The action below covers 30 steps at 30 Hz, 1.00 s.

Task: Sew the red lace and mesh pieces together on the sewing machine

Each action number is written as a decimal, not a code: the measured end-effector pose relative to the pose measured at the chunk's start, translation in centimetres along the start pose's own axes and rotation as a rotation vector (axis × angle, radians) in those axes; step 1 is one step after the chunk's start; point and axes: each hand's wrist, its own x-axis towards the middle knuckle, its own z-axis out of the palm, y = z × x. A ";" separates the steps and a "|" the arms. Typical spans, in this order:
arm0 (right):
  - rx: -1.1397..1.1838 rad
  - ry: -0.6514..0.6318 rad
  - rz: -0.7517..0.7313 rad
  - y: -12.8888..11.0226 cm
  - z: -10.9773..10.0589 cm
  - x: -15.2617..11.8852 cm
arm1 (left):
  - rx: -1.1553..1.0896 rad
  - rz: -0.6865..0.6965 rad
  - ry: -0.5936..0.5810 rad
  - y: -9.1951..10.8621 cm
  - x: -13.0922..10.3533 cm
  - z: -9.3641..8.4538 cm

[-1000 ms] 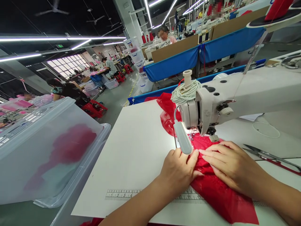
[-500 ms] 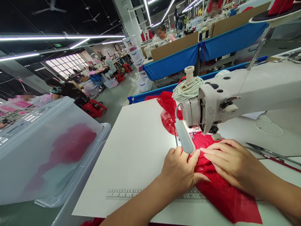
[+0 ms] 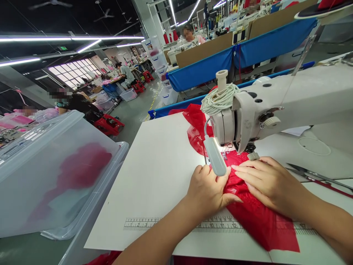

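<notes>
Red sheer fabric with a lace-like patterned part [image 3: 264, 224] runs under the needle area of a white sewing machine [image 3: 245, 117]. My left hand [image 3: 205, 191] rests at the fabric's left edge, thumb spread apart from the fingers; a small grey lamp [image 3: 215, 156] partly covers its fingertips. On top of the fabric lies my right hand [image 3: 271, 184], its fingers stretched out flat, pointing left toward my left fingertips. Both hands sit just in front of the presser foot [image 3: 224, 155]. Behind the needle, more red fabric [image 3: 195, 127] lies bunched on the white table [image 3: 154, 165].
Black-bladed scissors [image 3: 317, 176] lie right of my right hand. A printed ruler [image 3: 143, 223] crosses the table's near side. A translucent bin [image 3: 55, 176] with red material stands at left. Coiled pale cord [image 3: 219, 98] sits on the machine head. Several people work at tables beyond.
The fabric's near end has slid a little forward and left, toward the needle. Both hands have shifted slightly the same way with it. The view has tilted slightly.
</notes>
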 end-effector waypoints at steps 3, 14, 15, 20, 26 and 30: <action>-0.005 0.003 0.003 0.2 0.2 0.1 | 0.028 -0.010 -0.015 -0.2 0.2 0.0; -0.039 0.011 -0.012 0.6 0.5 0.2 | -0.039 0.084 0.019 -1.1 0.8 -0.5; -0.028 0.022 -0.017 0.5 0.5 0.1 | -0.070 0.119 0.017 -1.2 1.0 -0.6; 0.082 0.045 -0.044 0.2 0.1 0.1 | -0.183 0.194 -0.003 -1.3 1.5 -1.2; 0.027 0.035 -0.088 0.2 -0.5 0.4 | -0.177 0.079 -0.023 -0.6 1.6 -1.4; 0.052 0.058 -0.029 0.0 -0.3 0.2 | -0.109 0.094 0.045 -0.3 1.2 -1.3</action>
